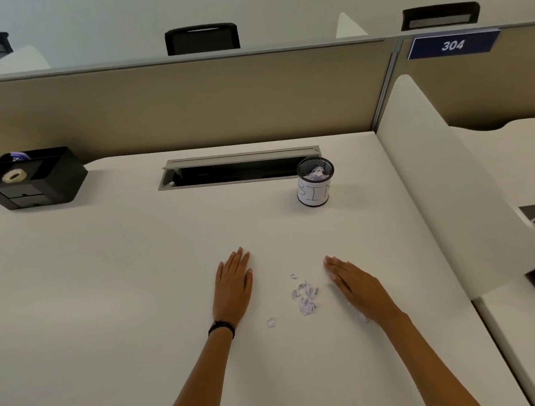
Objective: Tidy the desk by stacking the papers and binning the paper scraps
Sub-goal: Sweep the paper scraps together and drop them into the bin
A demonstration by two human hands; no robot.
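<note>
You are flanking the paper scraps point(304, 296) with left hand point(234, 285) and right hand point(352, 284), both flat, holding nothing; next likely needs gathering them for the far bin point(314, 196).

The left arm point(194, 384) and right arm point(432, 366) reach forward, bare. The left hand point(234, 285) lies flat, palm down, its fingers point(240, 259) straight and close together, a black band point(221, 328) round the wrist. The right hand point(352, 282) is stretched out too, fingers straight, angled inward toward the left.
</note>
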